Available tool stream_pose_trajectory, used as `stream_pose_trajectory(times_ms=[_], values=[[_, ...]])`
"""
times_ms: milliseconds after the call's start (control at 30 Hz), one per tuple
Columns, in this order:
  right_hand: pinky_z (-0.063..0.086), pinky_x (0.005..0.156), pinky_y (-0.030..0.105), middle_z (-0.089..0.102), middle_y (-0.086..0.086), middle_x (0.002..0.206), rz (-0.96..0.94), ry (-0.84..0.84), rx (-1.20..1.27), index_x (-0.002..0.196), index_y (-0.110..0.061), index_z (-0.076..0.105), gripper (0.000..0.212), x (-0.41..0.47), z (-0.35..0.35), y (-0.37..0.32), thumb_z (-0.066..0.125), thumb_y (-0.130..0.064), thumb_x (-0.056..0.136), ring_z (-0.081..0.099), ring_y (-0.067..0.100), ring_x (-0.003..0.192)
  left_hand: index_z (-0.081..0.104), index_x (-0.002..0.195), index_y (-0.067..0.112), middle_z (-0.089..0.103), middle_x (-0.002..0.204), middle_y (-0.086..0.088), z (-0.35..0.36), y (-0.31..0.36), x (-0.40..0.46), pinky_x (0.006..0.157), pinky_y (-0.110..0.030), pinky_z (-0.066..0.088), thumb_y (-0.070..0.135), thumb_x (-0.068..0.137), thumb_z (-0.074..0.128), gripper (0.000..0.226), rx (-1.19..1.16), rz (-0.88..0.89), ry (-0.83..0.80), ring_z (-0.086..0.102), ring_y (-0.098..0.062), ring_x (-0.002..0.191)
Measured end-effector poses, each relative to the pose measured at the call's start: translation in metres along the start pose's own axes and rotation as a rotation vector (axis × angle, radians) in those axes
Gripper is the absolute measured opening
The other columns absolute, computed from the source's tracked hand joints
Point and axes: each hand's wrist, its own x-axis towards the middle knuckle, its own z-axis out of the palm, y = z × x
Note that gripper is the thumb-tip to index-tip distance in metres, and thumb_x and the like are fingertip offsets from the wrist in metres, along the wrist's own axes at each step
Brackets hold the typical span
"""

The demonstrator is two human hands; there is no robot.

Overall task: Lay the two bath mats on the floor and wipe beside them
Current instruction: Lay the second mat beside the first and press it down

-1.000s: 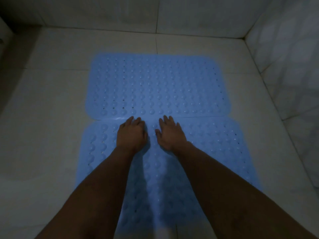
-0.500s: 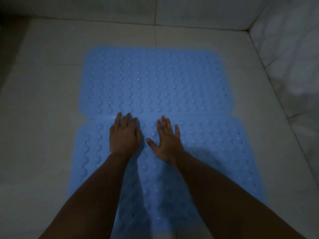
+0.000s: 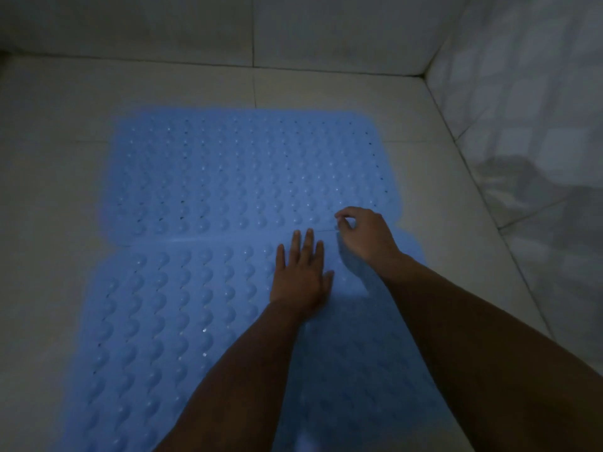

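Mats down, seam being squared

Mats cover the middle of the floor (image 3: pixel 49 177): the far mat (image 3: pixel 248 171) lies flat toward the back wall (image 3: pixel 326 31), the near mat (image 3: pixel 156 321) runs toward the floor's near edge, and the 2 meet along a seam with no gap visible. The left hand (image 3: pixel 301 275) rests flat on the near mat just below that seam, fingers straight and spread, gripping nothing. The right hand (image 3: pixel 362 236) sits at the seam toward the right wall (image 3: pixel 522 125), fingers curled and thumb meeting fingertips as if pinching a mat edge; which mat's edge it holds is too dim to tell.

Judging by this, laying is nearly done and the step in hand is trimming the join. To do it well, the flat hand should pin the near mat so it cannot slide while the pinch nudges the edge until both borders run parallel and butt together. Then pressing outward from the seam would seat the mat flat. No cloth is in view, so wiping beside the mats looks not yet begun.
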Motion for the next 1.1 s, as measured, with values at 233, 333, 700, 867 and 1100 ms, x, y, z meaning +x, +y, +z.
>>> stream_pose_trajectory(times_ms=[233,333,700,867,1100], values=[[0.054,0.085,0.043,0.071,0.0,0.1,-0.107,0.143,0.029,0.097,-0.02,0.072,0.028,-0.007,0.017,0.073,0.051,-0.039,0.094,0.066,0.025,0.099,0.018,0.161,0.008,0.003,0.171,-0.012,0.027,0.0,-0.002,0.123,-0.064,0.002,0.074,0.098,0.02,0.092,0.162,0.055,0.117,-0.005,-0.028,0.159],[0.053,0.082,0.043,0.069,-0.001,0.094,-0.093,0.193,0.035,0.09,-0.02,0.069,0.024,-0.011,0.023,0.087,0.053,-0.037,0.094,0.064,0.026,0.094,0.028,0.159,0.007,0.016,0.17,-0.013,0.027,0.001,0.002,0.123,-0.063,0.006,0.062,0.102,0.023,0.08,0.145,0.034,0.112,0.007,-0.027,0.158],[0.039,0.113,0.045,0.054,0.012,0.145,-0.038,-0.189,-0.214,0.138,-0.016,0.057,0.047,-0.03,0.013,0.029,0.043,-0.04,0.1,0.048,0.032,0.137,0.067,0.118,0.018,0.067,0.127,-0.009,-0.079,0.007,0.044,0.096,-0.039,0.046,0.04,0.097,0.047,0.037,0.154,-0.013,-0.094,0.06,-0.032,0.122],[0.008,0.124,0.056,0.006,0.01,0.169,-0.059,-0.193,-0.363,0.16,-0.01,0.019,0.076,-0.068,0.07,0.04,0.022,-0.058,0.101,0.001,0.026,0.157,0.062,0.135,0.011,0.054,0.149,-0.012,-0.043,-0.012,0.011,0.107,-0.052,0.041,0.039,0.083,0.029,0.068,0.079,-0.024,0.108,0.037,-0.038,0.147],[0.008,0.125,0.053,0.009,0.009,0.169,-0.115,-0.024,-0.471,0.16,-0.009,0.017,0.083,-0.074,0.081,0.043,0.022,-0.065,0.098,0.002,0.023,0.157,0.055,0.143,0.01,0.044,0.157,-0.016,-0.018,-0.024,0.01,0.113,-0.057,0.038,0.039,0.089,0.034,0.065,0.05,0.007,0.201,0.025,-0.04,0.153]])
